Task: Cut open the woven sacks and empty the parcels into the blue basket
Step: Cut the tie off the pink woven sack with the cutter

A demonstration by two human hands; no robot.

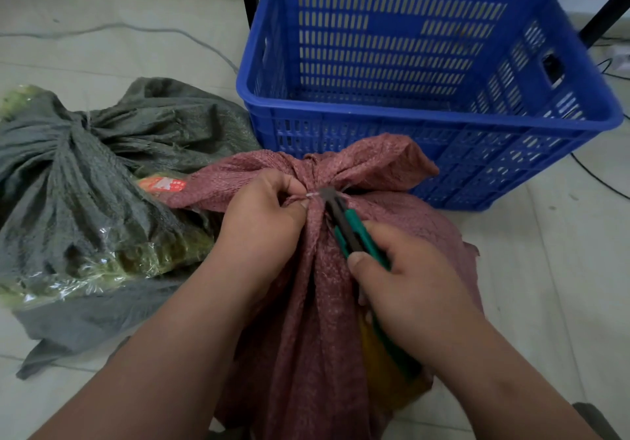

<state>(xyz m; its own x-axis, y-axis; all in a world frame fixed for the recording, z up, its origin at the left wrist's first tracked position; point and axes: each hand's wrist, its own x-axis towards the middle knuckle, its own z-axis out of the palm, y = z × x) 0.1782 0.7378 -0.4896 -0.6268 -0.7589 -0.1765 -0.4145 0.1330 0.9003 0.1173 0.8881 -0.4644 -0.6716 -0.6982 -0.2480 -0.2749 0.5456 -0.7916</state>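
Here my left hand pinches the thin pale tie at the neck of the red sack, thumb and fingertips curled tight on it, so the tie stands taut and a little clear of the cloth. My right hand is wrapped around the green knife, thumb laid along its body to steady it, and the grey blade tip touches the tie just beside my left fingers. I hold it that way, I judge, so the edge catches the tie and not the sack or my own skin; the blade is near enough to my fingertips that a slip would matter.

The red sack is coarse woven plastic, gathered into pleats below the knot and fanned loose above it. Something yellow shows through it near my right wrist. It stands just in front of the blue basket, a rigid slotted plastic crate whose bottom I cannot fully see. To the left of the red sack lies a grey-green sack, tied shut the same way, with crinkled clear wrapping showing through its weave. Neither sack is open yet.
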